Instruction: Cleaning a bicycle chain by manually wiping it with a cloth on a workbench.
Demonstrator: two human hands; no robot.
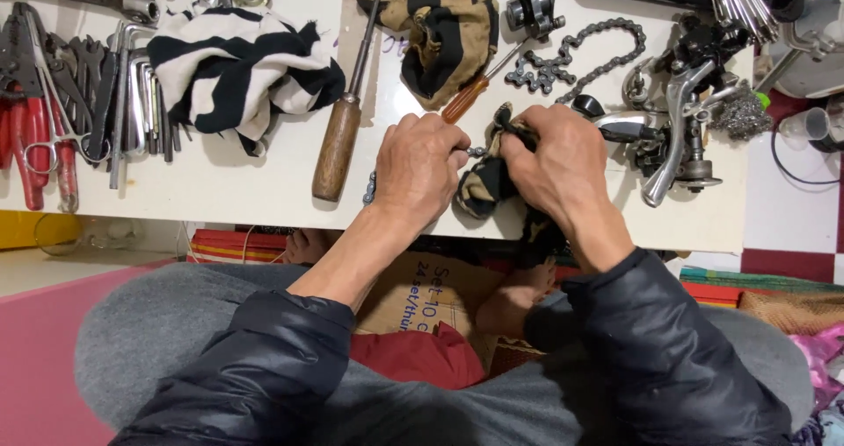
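Observation:
My left hand (420, 166) is closed on a bicycle chain (370, 187) near the front edge of the white table (220, 187); a short length of chain shows at its left. My right hand (556, 160) grips a dirty black-and-tan rag (483, 187) bunched around the chain between both hands. Another stretch of chain (571, 55) lies looped on the table beyond my right hand.
A wooden-handled screwdriver (338, 138) lies left of my hands. A striped cloth (237, 68), pliers (31, 130) and wrenches (123, 103) sit at the left. A second rag (444, 33) lies at the back, bicycle derailleur parts (677, 121) at the right.

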